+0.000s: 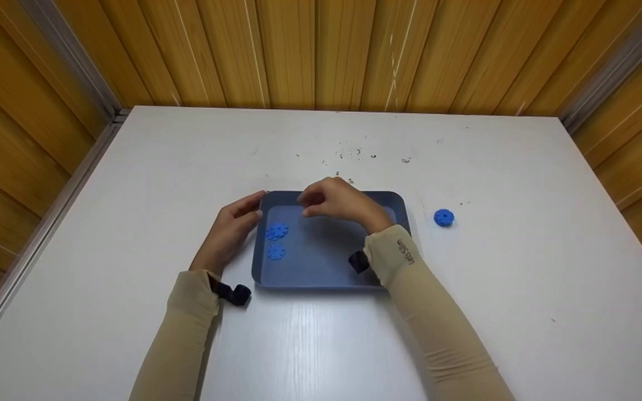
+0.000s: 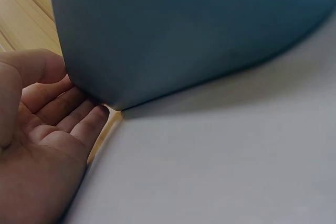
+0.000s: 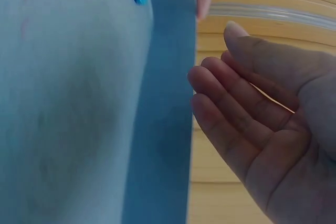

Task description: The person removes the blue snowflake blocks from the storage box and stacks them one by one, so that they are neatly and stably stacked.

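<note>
A shallow blue-grey tray lies on the white table, with notched round blue discs near its left side. Two of these overlap. My left hand is at the tray's far left corner; in the left wrist view its fingers and thumb touch the outside of that corner. Over the tray's far part hovers my right hand, thumb and fingers apart, holding nothing. Loosely bent fingers show beside the tray wall in the right wrist view.
To the right of the tray, another notched blue piece lies on the table. Dark marks spot the tabletop behind the tray. Wood-patterned walls stand at the back and sides. Each wrist carries a small black camera.
</note>
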Tool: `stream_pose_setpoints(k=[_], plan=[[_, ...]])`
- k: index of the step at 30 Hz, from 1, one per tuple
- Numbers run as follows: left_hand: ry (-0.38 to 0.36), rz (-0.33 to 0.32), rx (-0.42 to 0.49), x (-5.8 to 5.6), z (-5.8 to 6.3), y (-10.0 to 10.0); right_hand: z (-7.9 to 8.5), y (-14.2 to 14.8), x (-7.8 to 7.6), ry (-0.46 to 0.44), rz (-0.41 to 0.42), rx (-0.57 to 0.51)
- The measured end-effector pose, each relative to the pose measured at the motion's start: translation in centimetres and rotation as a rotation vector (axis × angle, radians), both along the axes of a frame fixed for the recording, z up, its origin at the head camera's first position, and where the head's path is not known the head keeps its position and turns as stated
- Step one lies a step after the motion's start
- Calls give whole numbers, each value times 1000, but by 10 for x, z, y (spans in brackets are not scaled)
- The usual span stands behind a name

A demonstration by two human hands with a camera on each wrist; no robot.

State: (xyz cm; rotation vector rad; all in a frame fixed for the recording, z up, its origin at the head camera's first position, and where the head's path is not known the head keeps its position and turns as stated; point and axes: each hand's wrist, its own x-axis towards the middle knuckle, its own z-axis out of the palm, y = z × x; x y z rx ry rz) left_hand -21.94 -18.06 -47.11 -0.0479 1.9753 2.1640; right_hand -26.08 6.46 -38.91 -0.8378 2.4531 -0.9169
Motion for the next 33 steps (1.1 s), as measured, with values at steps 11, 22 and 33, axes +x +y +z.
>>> stream_pose_setpoints(k=[11, 22, 33], plan=[[-20, 6, -36, 0, 1, 1, -20, -33, 0, -68, 34, 34], [40, -36, 42, 1, 1, -1, -29, -47, 1, -55, 62, 26], [26, -33, 21, 2, 1, -2, -36, -53, 2, -59, 57, 95]])
